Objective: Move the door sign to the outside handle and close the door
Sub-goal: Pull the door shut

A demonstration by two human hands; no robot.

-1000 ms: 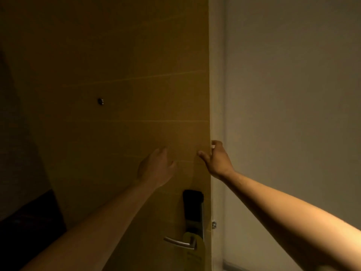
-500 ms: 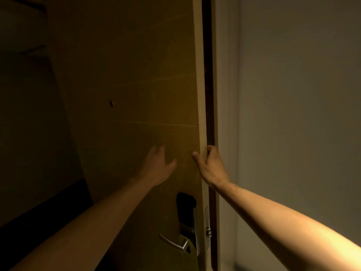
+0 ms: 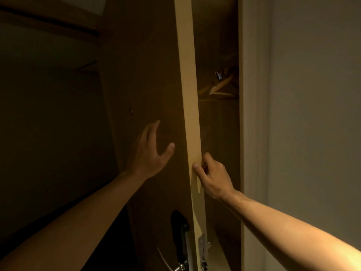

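Left hand (image 3: 150, 153) spread flat near the dark door (image 3: 144, 79) face; right hand (image 3: 212, 176) pinches the door's pale edge — opening step, judged. Next: reach the handle (image 3: 170, 263) below. Door sign not visible now — presumably low by the handle, well under both hands.

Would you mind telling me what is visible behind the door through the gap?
Behind the door, the gap shows wooden hangers and a dim wall. The door covers everything left of its edge.

Dim room, pale wall (image 3: 312, 114)
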